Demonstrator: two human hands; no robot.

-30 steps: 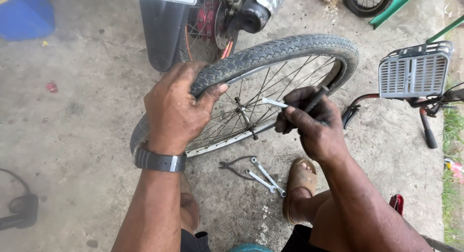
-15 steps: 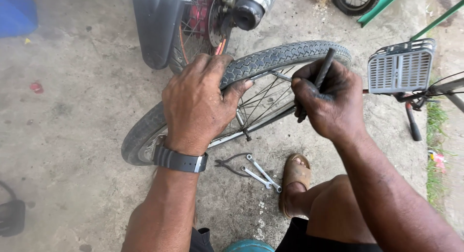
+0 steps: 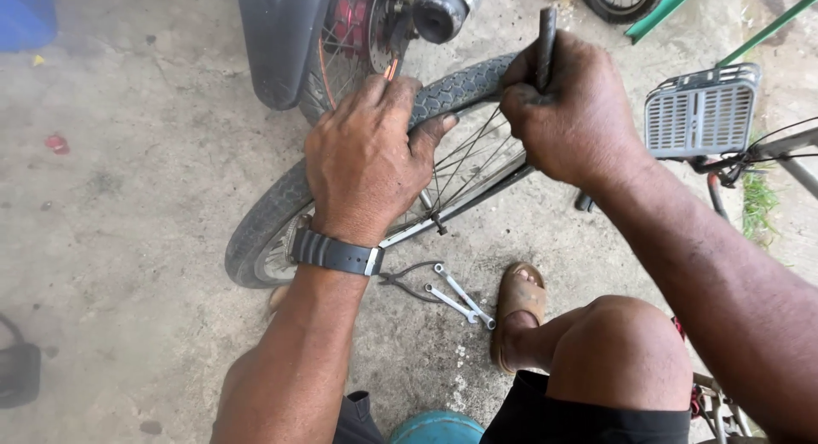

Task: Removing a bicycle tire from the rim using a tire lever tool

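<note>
A bicycle wheel with a black tyre (image 3: 268, 218) and silver spokes stands tilted on the concrete floor in front of me. My left hand (image 3: 366, 158), with a dark wristwatch, clamps over the top of the tyre. My right hand (image 3: 575, 112) is fisted around a dark metal lever tool (image 3: 545, 43) that points upward, its lower end hidden at the tyre's edge. My bent right knee and sandalled foot (image 3: 520, 299) are below the wheel.
Two wrenches (image 3: 460, 299) and pliers (image 3: 407, 278) lie on the floor under the wheel. A motorbike's rear wheel and dark mudguard (image 3: 277, 39) stand behind. A grey bicycle rack (image 3: 700, 112) is at right, a blue container (image 3: 25, 14) at top left.
My right hand has risen from the spokes to the tyre's top edge and turned the tool upright. My left hand stays gripping the tyre. The view has shifted closer.
</note>
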